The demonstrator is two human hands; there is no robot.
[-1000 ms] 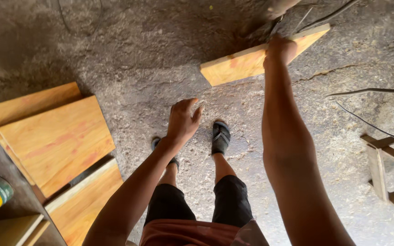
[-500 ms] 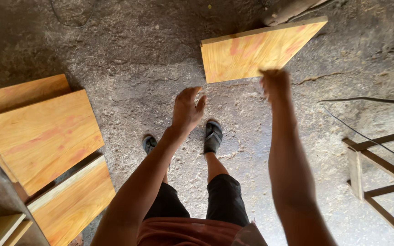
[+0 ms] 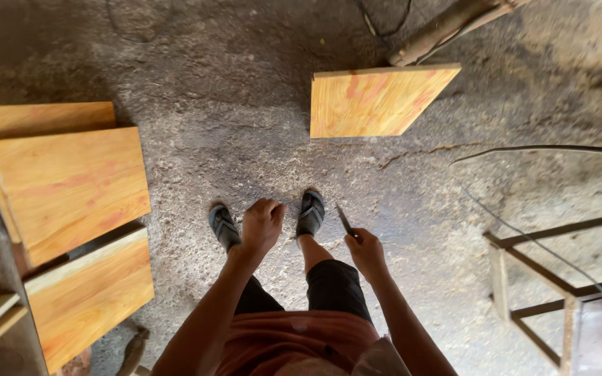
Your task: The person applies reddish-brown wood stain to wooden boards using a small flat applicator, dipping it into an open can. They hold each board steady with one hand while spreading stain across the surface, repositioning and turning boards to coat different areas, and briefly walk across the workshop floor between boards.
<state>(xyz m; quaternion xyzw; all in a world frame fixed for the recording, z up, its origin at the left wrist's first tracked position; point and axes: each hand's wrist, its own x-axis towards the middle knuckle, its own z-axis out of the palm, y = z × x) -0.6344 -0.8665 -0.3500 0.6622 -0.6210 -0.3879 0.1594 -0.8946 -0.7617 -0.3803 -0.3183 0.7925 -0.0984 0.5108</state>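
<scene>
My left hand [image 3: 263, 226] hangs in front of my legs with its fingers curled in and nothing in it. Just to its right, my right hand [image 3: 366, 252] is closed on a thin dark tool [image 3: 343, 219] that points up and away from me. A yellow-orange wooden board [image 3: 377, 101] lies on the dusty floor ahead of me, apart from both hands. My feet in dark sandals [image 3: 311, 212] stand on the sawdust below my hands.
Two similar wooden boards [image 3: 71, 188] are stacked at the left, with another board [image 3: 92, 296] below them. A metal frame [image 3: 559, 278] stands at the right. A log [image 3: 440, 31] and thin cables [image 3: 545, 148] lie beyond and beside the far board.
My right hand has let go of the far board and drawn back toward my body. The board now rests on the floor. My left hand has lowered and curled.
</scene>
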